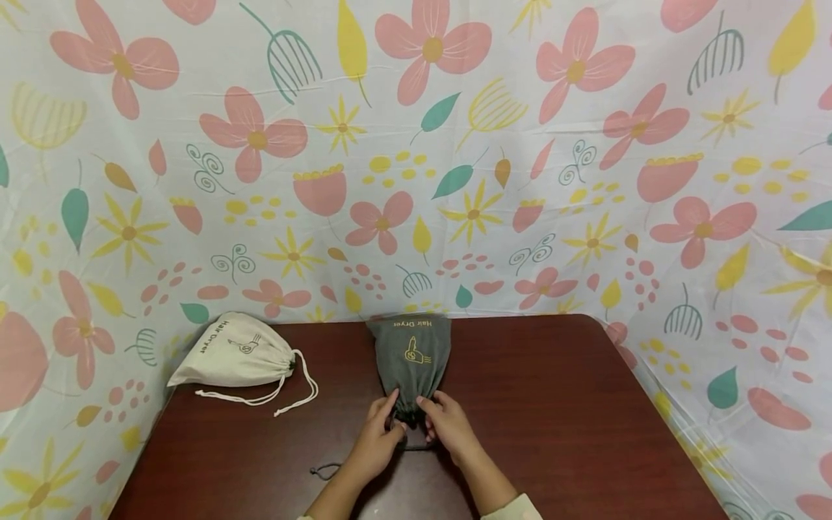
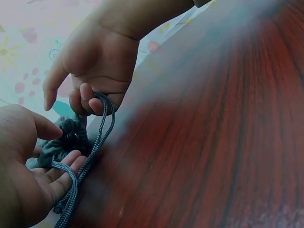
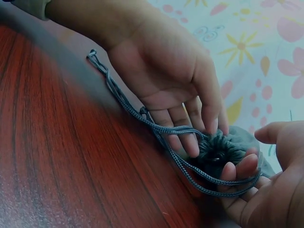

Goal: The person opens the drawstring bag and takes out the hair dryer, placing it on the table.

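A dark grey drawstring bag (image 1: 414, 354), printed "Hair Dryer" with a yellow dryer outline, lies on the table with its gathered mouth towards me. My left hand (image 1: 377, 439) holds the left side of this mouth, thumb on the gathers (image 2: 71, 135) and fingers beneath. A grey cord (image 2: 71, 190) crosses those fingers. On the other side, my right hand (image 1: 450, 426) has its fingers curled through the other cord loop (image 3: 228, 187); its index finger touches the cloth. The mouth is drawn to a small dark hole. What the bag contains is hidden.
A cream drawstring bag (image 1: 243, 354), also printed "Hair Dryer", lies at the left with white cords (image 1: 305, 375) trailing. The dark red-brown table (image 1: 552, 404) meets a floral curtain (image 1: 494, 238) at its back and sides. One grey cord end (image 1: 323, 471) lies left of my left wrist.
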The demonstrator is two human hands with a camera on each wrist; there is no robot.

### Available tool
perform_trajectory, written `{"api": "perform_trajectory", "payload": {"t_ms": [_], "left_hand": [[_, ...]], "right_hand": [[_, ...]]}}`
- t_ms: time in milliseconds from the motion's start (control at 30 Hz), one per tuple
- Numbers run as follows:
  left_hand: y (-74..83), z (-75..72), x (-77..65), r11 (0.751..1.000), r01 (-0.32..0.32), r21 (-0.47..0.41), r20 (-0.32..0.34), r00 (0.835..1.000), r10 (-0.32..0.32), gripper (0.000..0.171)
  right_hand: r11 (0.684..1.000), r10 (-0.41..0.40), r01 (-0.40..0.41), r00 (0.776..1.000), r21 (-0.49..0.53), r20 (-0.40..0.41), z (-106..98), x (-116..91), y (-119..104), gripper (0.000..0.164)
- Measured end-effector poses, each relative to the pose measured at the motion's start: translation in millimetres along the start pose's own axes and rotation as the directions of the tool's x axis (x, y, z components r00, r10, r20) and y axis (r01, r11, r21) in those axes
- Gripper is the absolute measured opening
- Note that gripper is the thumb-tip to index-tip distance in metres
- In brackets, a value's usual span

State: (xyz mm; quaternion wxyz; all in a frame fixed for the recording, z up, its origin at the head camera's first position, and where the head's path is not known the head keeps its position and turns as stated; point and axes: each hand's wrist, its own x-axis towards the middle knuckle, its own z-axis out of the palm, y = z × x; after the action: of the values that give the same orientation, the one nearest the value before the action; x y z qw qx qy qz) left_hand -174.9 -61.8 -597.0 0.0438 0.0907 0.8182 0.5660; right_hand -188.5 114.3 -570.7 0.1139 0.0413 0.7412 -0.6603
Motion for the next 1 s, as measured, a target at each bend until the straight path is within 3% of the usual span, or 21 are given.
{"api": "perform_trajectory", "payload": {"t_ms": [167,333,567,800,1000], "left_hand": [[-1.7,0.4,3.0,1.000,0.013,-0.023,0.012,1.000,-0.013,0.067],[-2.7,-4.8,2.8,0.993,0.018,-0.117,0.027,1.000,-0.015,0.070],[-2.0,-16.3,1.4,0.978,0.043,-0.203,-0.015,0.999,-0.047,0.066],[-1.5,-28.2,-2.4,0.980,0.066,-0.185,-0.029,0.997,-0.073,0.060],[-7.6,-35.3,-3.8,0.987,0.057,-0.151,-0.055,0.996,-0.066,0.047]], "right_hand": [[1.000,-0.020,0.020,1.000,0.021,-0.005,-3,0,0,0.079],[0.999,-0.014,0.014,1.000,0.043,-0.016,-6,1,1,0.073],[0.998,0.024,-0.022,0.999,0.063,-0.029,-12,1,4,0.068],[0.996,0.022,-0.016,0.998,0.092,-0.058,-16,-6,-2,0.065],[0.998,0.013,-0.008,0.996,0.055,-0.084,-25,-7,5,0.047]]}}
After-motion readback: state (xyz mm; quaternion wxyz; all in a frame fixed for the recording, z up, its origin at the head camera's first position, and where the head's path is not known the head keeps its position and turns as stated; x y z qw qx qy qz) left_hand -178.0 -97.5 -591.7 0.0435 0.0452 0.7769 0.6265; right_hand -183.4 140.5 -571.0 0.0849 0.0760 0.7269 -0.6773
